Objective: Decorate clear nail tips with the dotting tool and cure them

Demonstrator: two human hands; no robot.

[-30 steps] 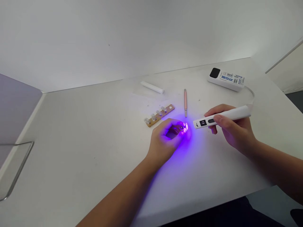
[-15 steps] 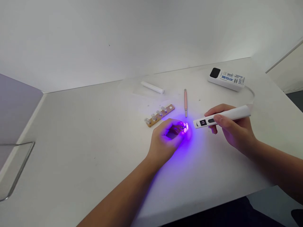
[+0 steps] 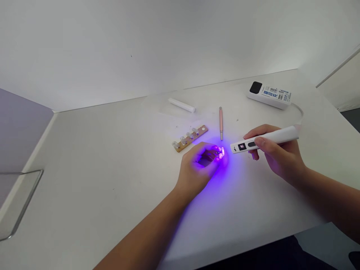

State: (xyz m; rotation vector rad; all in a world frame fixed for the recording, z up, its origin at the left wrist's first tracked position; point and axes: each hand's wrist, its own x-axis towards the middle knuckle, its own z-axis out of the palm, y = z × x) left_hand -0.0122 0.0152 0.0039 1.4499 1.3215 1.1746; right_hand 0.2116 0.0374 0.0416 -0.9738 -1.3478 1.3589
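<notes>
My right hand (image 3: 284, 160) grips the lamp (image 3: 278, 136), its long axis toward the glowing piece (image 3: 223, 152) my left hand (image 3: 194, 168) pinches.

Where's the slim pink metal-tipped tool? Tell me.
Head view, right of centre: the slim pink tool lies on the white table, just beyond the left hand.

My feed's got a white pen lamp (image 3: 275, 137) with a black screen (image 3: 242, 146), violet glow (image 3: 222, 178) on the white counter (image 3: 112, 157), pink-and-silver stick (image 3: 221, 120), tan strip (image 3: 200, 132), and a white box (image 3: 268, 98) with blue print (image 3: 270, 93).
</notes>
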